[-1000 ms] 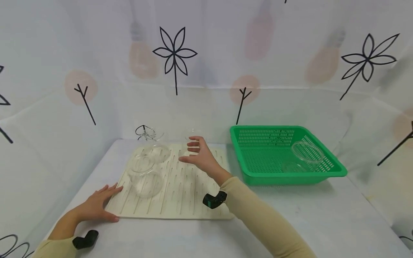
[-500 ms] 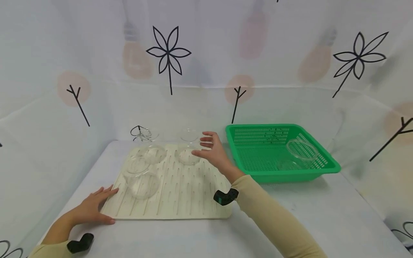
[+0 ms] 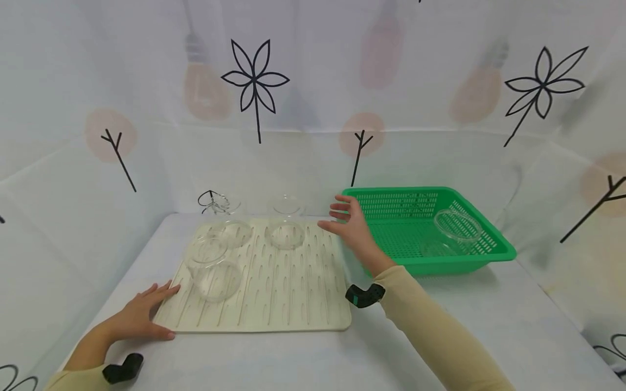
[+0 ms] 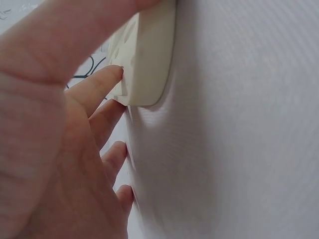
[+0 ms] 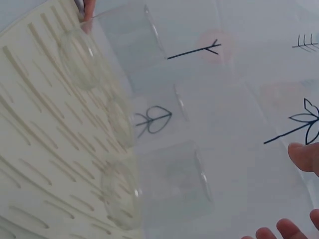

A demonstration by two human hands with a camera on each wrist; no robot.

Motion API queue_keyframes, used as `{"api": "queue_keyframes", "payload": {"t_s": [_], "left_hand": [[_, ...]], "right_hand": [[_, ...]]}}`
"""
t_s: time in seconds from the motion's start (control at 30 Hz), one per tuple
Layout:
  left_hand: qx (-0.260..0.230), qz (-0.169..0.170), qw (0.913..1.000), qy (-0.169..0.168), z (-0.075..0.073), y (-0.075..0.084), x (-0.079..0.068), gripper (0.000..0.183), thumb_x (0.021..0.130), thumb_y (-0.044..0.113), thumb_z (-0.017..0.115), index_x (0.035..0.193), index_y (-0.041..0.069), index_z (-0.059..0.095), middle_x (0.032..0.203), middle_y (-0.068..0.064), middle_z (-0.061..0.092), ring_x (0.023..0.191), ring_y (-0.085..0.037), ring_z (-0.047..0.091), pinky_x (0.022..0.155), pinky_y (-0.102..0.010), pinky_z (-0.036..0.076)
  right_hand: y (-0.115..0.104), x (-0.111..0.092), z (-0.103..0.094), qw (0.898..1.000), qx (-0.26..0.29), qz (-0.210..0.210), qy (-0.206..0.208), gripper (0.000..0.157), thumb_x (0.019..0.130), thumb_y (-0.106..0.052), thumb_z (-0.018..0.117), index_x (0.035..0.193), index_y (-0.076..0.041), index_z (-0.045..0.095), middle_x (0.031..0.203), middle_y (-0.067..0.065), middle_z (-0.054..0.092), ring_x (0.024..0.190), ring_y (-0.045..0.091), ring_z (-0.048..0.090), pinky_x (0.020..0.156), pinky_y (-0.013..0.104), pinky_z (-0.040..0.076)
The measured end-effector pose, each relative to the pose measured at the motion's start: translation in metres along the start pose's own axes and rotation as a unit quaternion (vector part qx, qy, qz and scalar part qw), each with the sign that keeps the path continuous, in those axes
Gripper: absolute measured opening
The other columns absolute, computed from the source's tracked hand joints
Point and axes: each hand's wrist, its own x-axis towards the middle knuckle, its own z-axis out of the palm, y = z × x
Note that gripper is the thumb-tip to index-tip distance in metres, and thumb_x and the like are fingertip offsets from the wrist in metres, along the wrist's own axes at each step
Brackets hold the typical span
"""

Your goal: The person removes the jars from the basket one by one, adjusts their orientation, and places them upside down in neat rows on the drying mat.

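Three clear cups stand on a cream ribbed drying mat (image 3: 303,298): the front-left cup (image 3: 213,266), the back-left cup (image 3: 232,224) and the back-middle cup (image 3: 286,222). In the head view my left hand (image 3: 137,316) rests at the mat's front-left corner, fingers spread. Its wrist view has fingertips touching the mat's edge (image 4: 154,59). My right hand (image 3: 356,231) hovers between the mat and a green basket, fingers loosely bent and holding nothing. The right wrist view takes in all three cups, the nearest cup (image 5: 167,184) standing apart from my fingers.
The green plastic basket (image 3: 440,266) with perforated walls sits right of the mat, partly behind my right forearm. A clear cup (image 3: 455,233) leans tilted inside its right part. White patterned cloth (image 3: 303,163) hangs behind and covers the table.
My right hand has drawn away from the back-middle cup, moving right toward the basket, and that cup now stands in full view. The left hand keeps its place at the mat's corner.
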Motion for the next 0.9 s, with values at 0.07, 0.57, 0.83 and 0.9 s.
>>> {"api": "queue_keyframes", "payload": {"t_s": [0.07,0.57,0.83,0.9], "left_hand": [[-0.003,-0.001,1.0000,-0.002,0.000,0.000,0.000,0.103,0.054,0.045,0.085,0.136,-0.001,0.042,0.140,-0.034,0.030,0.125,-0.060,0.016,0.094,-0.073,0.009],[-0.002,0.000,1.0000,0.003,-0.002,0.003,-0.003,0.101,0.055,0.043,0.085,0.135,-0.003,0.043,0.139,-0.035,0.031,0.124,-0.061,0.017,0.093,-0.073,0.010],[-0.007,0.005,1.0000,0.002,-0.003,0.003,-0.002,0.101,0.056,0.042,0.085,0.135,-0.002,0.043,0.139,-0.036,0.030,0.124,-0.061,0.016,0.094,-0.073,0.010],[-0.008,0.004,1.0000,0.001,-0.003,0.003,-0.002,0.101,0.056,0.042,0.085,0.135,-0.002,0.043,0.139,-0.036,0.030,0.124,-0.061,0.016,0.094,-0.073,0.010]], "right_hand": [[0.001,-0.001,-0.007,1.000,-0.003,0.006,0.008,0.071,0.080,-0.010,0.073,0.138,-0.011,0.032,0.132,0.014,0.042,0.122,0.027,0.044,0.093,0.044,0.044],[0.002,-0.007,-0.058,0.997,-0.026,0.023,0.063,0.075,0.081,-0.014,0.074,0.139,-0.005,0.026,0.135,0.019,0.039,0.124,0.032,0.041,0.095,0.045,0.041],[-0.006,-0.008,-0.089,0.994,-0.035,0.028,0.099,0.077,0.083,-0.019,0.071,0.141,-0.005,0.022,0.136,0.018,0.036,0.126,0.030,0.040,0.098,0.043,0.038],[-0.007,-0.008,-0.096,0.993,-0.031,0.030,0.107,0.076,0.084,-0.020,0.071,0.141,-0.006,0.022,0.135,0.016,0.036,0.126,0.030,0.039,0.099,0.042,0.037]]}}
